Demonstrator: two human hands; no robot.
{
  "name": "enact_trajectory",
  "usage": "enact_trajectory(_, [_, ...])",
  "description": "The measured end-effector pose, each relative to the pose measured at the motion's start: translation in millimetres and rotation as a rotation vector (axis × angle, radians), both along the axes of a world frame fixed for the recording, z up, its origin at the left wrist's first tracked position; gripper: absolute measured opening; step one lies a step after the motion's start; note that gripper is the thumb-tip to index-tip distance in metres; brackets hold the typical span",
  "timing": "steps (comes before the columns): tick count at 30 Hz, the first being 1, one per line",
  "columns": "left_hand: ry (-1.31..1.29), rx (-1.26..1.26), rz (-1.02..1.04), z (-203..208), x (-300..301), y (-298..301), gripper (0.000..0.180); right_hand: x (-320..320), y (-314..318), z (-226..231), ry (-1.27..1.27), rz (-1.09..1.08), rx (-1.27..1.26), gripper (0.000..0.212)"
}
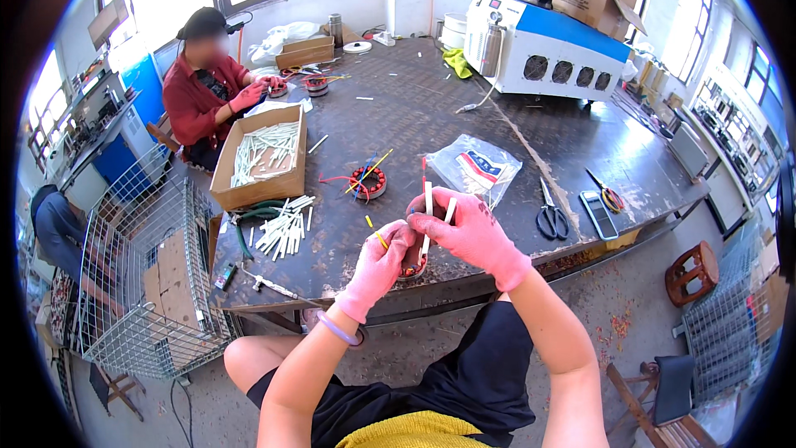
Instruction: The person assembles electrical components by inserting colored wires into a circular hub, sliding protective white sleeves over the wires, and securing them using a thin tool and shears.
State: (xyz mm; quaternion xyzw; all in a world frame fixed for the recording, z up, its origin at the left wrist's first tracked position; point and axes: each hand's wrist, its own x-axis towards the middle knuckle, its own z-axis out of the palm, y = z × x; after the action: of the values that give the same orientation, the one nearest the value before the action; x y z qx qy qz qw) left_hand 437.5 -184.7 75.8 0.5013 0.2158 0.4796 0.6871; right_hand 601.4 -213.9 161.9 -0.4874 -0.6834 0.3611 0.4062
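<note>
In front of me at the table's near edge, a wound ring-shaped motor stator (412, 269) shows partly below my fingers. My left hand (383, 264), in a pink glove, is closed at it, with a yellow wire (376, 231) sticking out above. My right hand (471, 235), gloved in pink too, pinches beside it; a white sleeve tube (428, 209) stands upright at its fingertips, a red wire end above it. Another white tube (450, 211) pokes up between its fingers. Where wires and tubes meet is hidden by the gloves. Beyond lies another stator (367, 182) with red, blue and yellow leads.
Left are a pile of white tubes (286, 226) and a cardboard box (298, 146) of more. A plastic bag (477, 168), scissors (550, 214), a calculator-like device (599, 214) and orange-handled snips (609, 197) lie right. A co-worker (203, 99) sits far left; a white-blue machine (547, 50) stands behind.
</note>
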Motion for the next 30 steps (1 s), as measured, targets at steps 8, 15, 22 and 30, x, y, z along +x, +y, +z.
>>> enact_trajectory(8, [0.356, 0.639, 0.446, -4.6, 6.3, -2.9, 0.011, -15.5, -15.1, 4.6, 0.066, -0.136, 0.042, 0.020])
enact_trajectory(15, [0.253, 0.381, 0.249, 0.8, 5.5, -5.1, 0.017, 1.8, -17.9, 11.6, 0.231, -0.193, -0.015, 0.024])
enact_trajectory(22, [0.269, 0.413, 0.196, 0.7, -0.4, -1.1, 0.020, 9.4, -13.6, 40.0, 0.052, -0.240, 0.158, 0.020])
enact_trajectory(30, [0.220, 0.406, 0.144, 2.2, 0.9, -4.0, 0.021, 9.6, -10.1, 38.9, 0.231, -0.182, 0.016, 0.023])
